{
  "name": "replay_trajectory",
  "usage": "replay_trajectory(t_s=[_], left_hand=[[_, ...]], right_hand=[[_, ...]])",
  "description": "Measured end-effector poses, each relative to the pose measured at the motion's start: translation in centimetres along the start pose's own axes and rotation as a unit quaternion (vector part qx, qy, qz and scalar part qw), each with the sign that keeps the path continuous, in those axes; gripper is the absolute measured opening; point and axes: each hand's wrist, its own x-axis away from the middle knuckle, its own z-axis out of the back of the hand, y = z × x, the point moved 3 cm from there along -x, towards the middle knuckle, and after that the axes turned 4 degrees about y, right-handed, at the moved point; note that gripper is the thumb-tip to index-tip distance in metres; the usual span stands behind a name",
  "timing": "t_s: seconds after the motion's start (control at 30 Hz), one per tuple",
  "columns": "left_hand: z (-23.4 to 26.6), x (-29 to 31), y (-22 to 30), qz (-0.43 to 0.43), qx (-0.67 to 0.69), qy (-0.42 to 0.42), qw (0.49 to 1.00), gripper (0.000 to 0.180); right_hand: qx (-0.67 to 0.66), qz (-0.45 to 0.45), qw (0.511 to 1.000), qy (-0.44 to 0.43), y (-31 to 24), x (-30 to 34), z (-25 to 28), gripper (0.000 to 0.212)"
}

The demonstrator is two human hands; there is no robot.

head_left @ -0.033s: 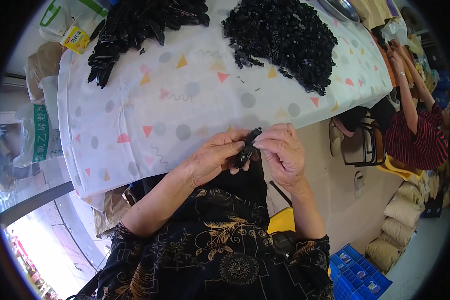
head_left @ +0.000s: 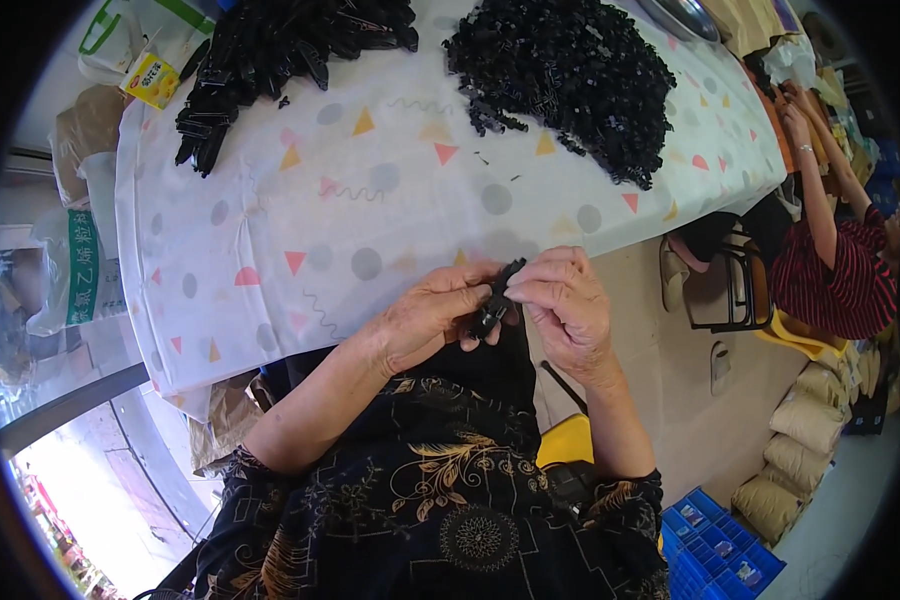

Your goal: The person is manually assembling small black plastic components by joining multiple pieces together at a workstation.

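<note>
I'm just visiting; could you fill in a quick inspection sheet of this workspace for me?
Surface: white tablecloth printed with coloured shapes
Things handled: one black part in the hands; heap of long black pieces far left, pile of small black pieces to its right
Clutter: yellow packet at far left; tiny dark bits on the cloth
Hands: left hand grips the part; right hand has fingers pinched against it
Cables: nothing seen clearly
Surroundings: co-worker at right, tan sacks, blue crate
</note>
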Motion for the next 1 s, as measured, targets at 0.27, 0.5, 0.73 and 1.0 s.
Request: replay_trajectory(t_s=[0.27,0.5,0.73,1.0], left_hand=[[0.1,0.8,-0.7,0.086,0.065,-0.067,0.992,0.039],[-0.3,2.3,0.4,0.085,0.023,-0.097,0.991,0.050],[0.1,3.1,-0.4,0.074,-0.018,-0.077,0.994,0.055],[0.3,3.8,0.2,-0.061,-0.104,0.015,0.993,0.058]], right_hand=[[-0.054,0.004,0.996,-0.065,0.0,0.0,-0.1,0.018],[-0.063,0.015,0.993,-0.099,-0.4,-0.3,-0.7,0.020],[-0.045,0.006,0.992,-0.117,-1.3,0.2,-1.4,0.019],[-0.049,-0.104,0.993,-0.023,-2.8,-0.4,-2.4,0.034]])
